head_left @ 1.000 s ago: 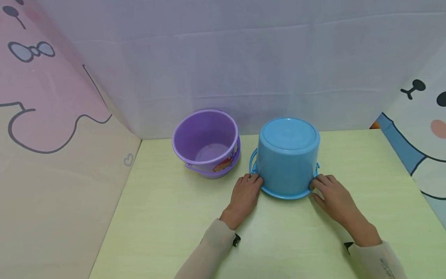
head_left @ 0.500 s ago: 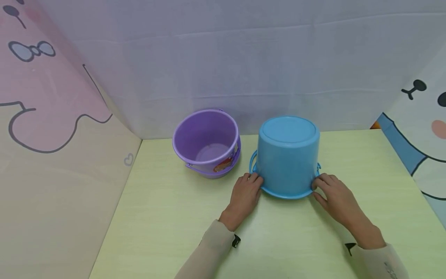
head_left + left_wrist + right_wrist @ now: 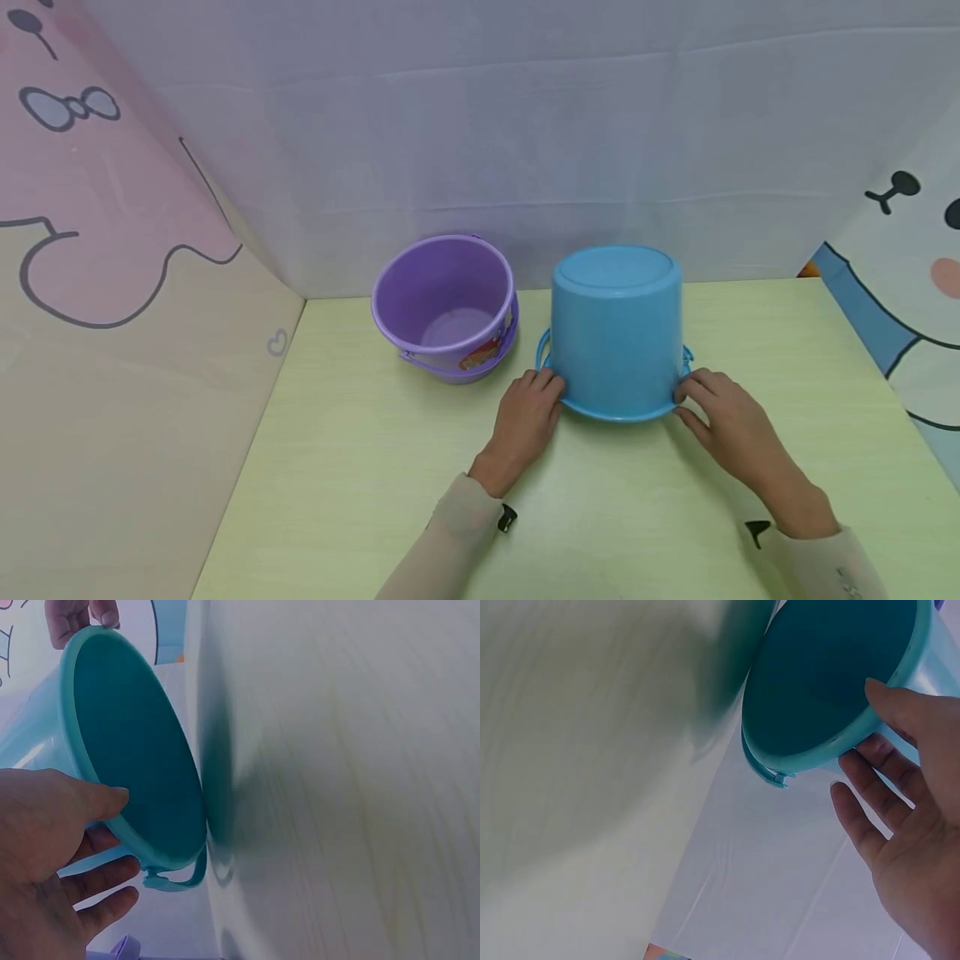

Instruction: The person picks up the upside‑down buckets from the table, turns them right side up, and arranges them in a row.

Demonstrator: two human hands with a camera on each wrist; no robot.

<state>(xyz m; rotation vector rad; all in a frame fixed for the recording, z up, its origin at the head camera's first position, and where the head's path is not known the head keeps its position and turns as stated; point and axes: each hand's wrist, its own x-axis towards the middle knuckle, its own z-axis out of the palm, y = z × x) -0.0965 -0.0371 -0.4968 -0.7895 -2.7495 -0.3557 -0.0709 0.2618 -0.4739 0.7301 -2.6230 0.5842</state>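
Observation:
A blue bucket [image 3: 618,342] is upside down on the table, its near rim raised and its far rim at the tabletop, as both wrist views show. My left hand [image 3: 521,425] grips the rim on the left side, thumb over the edge and fingers outside. On the right side, my right hand [image 3: 731,429] pinches the rim between thumb and fingers. The bucket's dark inside [image 3: 135,742] shows in the left wrist view. Its handle [image 3: 761,765] hangs at the far side of the rim in the right wrist view.
Upright to the left of the blue bucket stands a purple bucket [image 3: 446,300] with a sticker and its handle down. The pale table [image 3: 337,467] meets a light cloth wall [image 3: 480,142] behind the buckets. Printed cartoon panels flank both sides.
The blue bucket has tipped backward: its near rim has risen and its base has moved away from me. Both hands have kept hold of the rim. The purple bucket has stayed put.

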